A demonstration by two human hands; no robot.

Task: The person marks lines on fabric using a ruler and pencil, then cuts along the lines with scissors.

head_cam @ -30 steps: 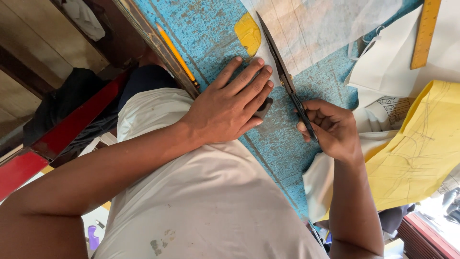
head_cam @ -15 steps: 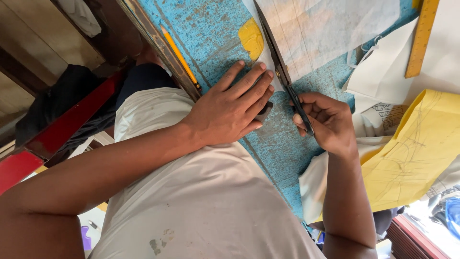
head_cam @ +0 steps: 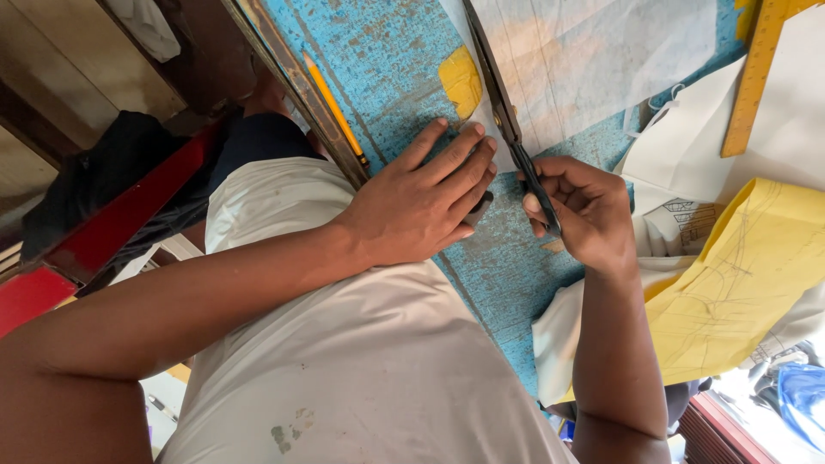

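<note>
Scissors point(head_cam: 507, 120) edged further up pale paper point(head_cam: 601, 69), right hand point(head_cam: 580, 210) gripping black handles, left hand point(head_cam: 421, 202) flat, released.

worn blue table point(head_cam: 387, 51), red beam point(head_cam: 103, 241), daylight lower right

The long black-handled scissors point(head_cam: 503, 112) run off the top edge, so their blade tips are out of view. The right hand point(head_cam: 580, 210) covers their handle loops. A small dark object point(head_cam: 479, 209) under the left hand point(head_cam: 421, 202) is mostly hidden, unidentifiable. The yellow wooden ruler point(head_cam: 756, 73) is cut off at the top.
</note>
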